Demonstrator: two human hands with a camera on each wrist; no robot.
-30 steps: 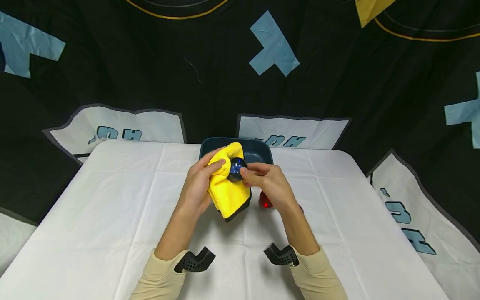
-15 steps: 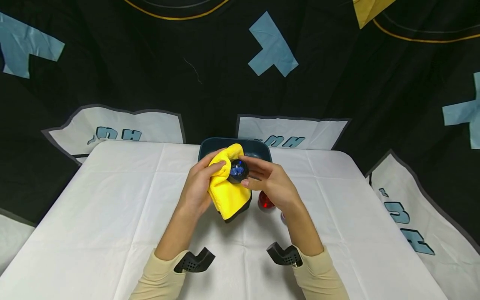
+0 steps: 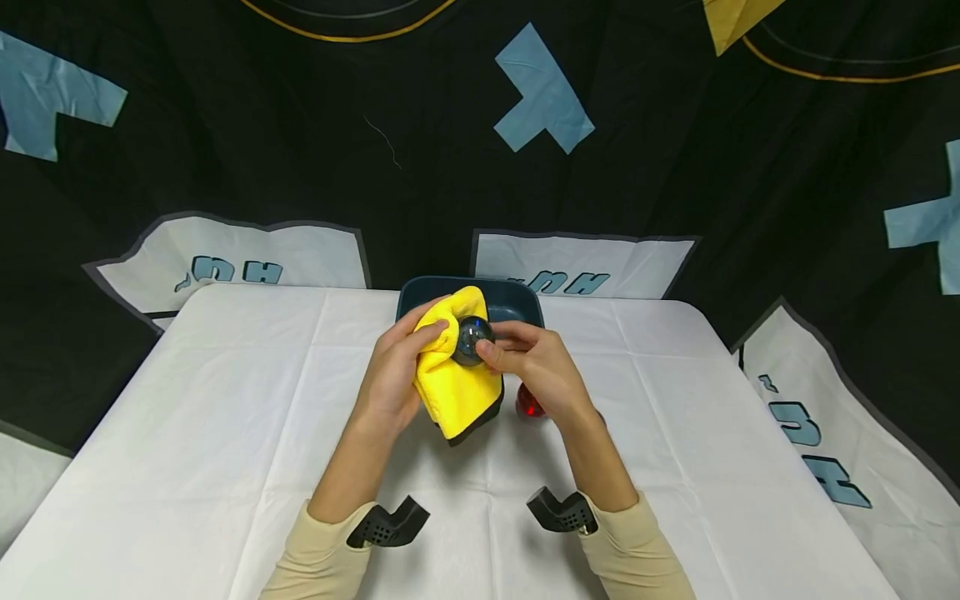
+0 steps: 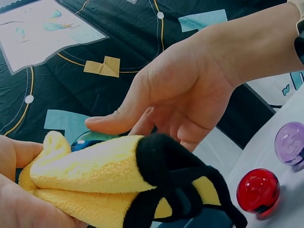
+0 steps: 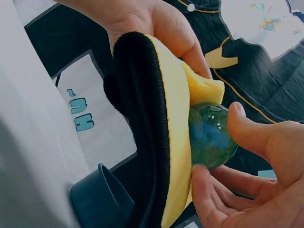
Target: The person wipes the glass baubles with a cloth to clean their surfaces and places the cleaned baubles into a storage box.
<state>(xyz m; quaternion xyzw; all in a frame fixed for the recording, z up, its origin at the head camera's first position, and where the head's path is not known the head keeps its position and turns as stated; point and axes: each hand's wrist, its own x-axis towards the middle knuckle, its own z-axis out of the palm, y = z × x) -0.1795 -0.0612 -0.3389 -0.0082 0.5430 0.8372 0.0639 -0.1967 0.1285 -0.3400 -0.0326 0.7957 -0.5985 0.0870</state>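
right hand [image 3: 538,367], thumb [image 5: 251,133] opposite fingertips [image 5: 201,178], round glossy ball [image 3: 469,337] against yellow cloth [image 3: 456,393]

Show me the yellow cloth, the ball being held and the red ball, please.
Yellow cloth [image 3: 456,395], head view: middle of its lower yellow part.
Held ball [image 5: 213,135], right wrist view: middle of its visible side.
Red ball [image 4: 258,190], left wrist view: middle of its round face.

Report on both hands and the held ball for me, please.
Left hand holds yellow cloth. Right hand pinches glassy ball against it. No obstruction visible; red ball and purple ball sit apart.
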